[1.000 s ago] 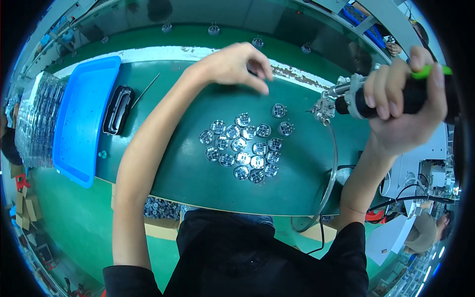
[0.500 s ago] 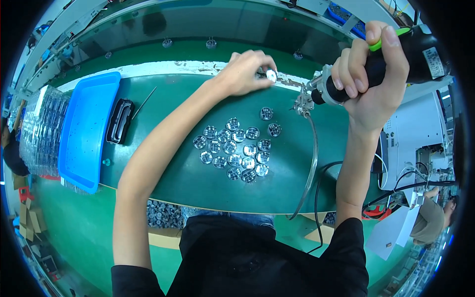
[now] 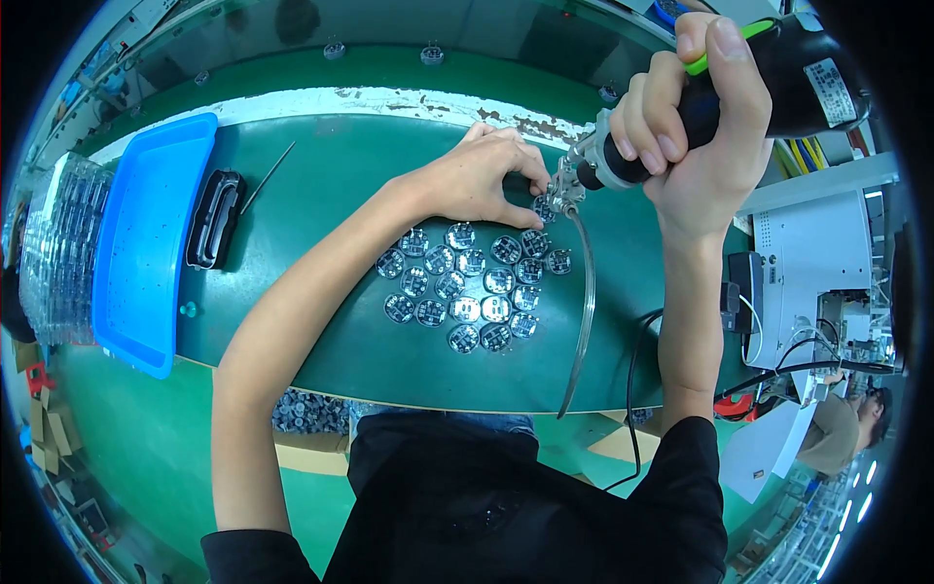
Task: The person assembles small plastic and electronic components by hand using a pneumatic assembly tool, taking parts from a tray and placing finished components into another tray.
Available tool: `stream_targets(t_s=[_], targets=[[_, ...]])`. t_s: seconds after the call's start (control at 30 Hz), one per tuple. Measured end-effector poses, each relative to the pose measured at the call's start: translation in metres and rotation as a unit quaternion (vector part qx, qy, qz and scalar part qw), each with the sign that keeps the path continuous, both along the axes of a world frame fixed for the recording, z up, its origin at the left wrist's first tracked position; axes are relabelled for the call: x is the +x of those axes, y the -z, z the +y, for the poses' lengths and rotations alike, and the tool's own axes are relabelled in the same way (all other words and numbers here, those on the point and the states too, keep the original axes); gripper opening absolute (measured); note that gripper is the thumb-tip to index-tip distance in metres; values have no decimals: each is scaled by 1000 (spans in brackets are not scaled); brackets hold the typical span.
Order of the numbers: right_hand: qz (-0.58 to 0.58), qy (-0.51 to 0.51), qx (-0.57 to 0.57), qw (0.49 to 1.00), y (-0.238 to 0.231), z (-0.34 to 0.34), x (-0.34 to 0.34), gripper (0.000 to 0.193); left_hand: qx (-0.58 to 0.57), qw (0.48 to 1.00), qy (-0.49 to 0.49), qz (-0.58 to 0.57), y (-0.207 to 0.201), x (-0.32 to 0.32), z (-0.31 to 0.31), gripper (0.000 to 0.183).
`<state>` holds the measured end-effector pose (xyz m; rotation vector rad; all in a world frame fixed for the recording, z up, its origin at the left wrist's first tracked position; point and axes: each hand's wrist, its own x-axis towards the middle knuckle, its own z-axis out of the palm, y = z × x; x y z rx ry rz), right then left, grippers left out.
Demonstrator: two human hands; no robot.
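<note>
My right hand (image 3: 696,127) is wrapped round a black powered hand tool (image 3: 793,83) with a green lever, the thumb lying near that lever. A metal head (image 3: 569,185) at the tool's left end has a clear hose (image 3: 588,292) hanging from it. Directly under this head, my left hand (image 3: 486,175) grips a small round circuit part (image 3: 544,208) between thumb and fingers; the fingers and the head partly cover it. Nearest the left thumb lies a group of similar round circuit parts (image 3: 471,262), spread on the green tabletop (image 3: 341,341).
To the left are a blue tray (image 3: 141,253), a black holder (image 3: 216,219), a thin rod (image 3: 268,177) and stacked clear trays (image 3: 66,253). Beyond the worn white edge (image 3: 389,102), more round parts (image 3: 432,53) sit on a green strip. A white machine (image 3: 812,243) stands right.
My left hand has come nearer with the round part, from the white edge to beneath the tool head. My right hand and tool have shifted left and slightly up in view.
</note>
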<state>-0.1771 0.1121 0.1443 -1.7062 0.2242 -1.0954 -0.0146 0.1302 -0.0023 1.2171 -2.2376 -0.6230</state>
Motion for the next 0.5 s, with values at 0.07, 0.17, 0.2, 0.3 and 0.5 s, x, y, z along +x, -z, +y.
stream_targets(t_s=[0.07,0.17,0.2,0.3,0.5], targets=[[-72,146,93,982,-5,16,16,35,3,1000,-1,2,1,0,0,39],[-70,134,107,983,-6,13,14,34,-3,1000,-5,4,2,0,1,39],[-70,133,108,983,-5,13,14,34,-6,1000,-6,5,3,0,1,39],[-65,143,104,982,-3,12,16,34,-10,1000,-7,9,4,0,0,38],[-66,137,92,984,0,12,20,35,-6,1000,-5,5,1,-1,-1,36]])
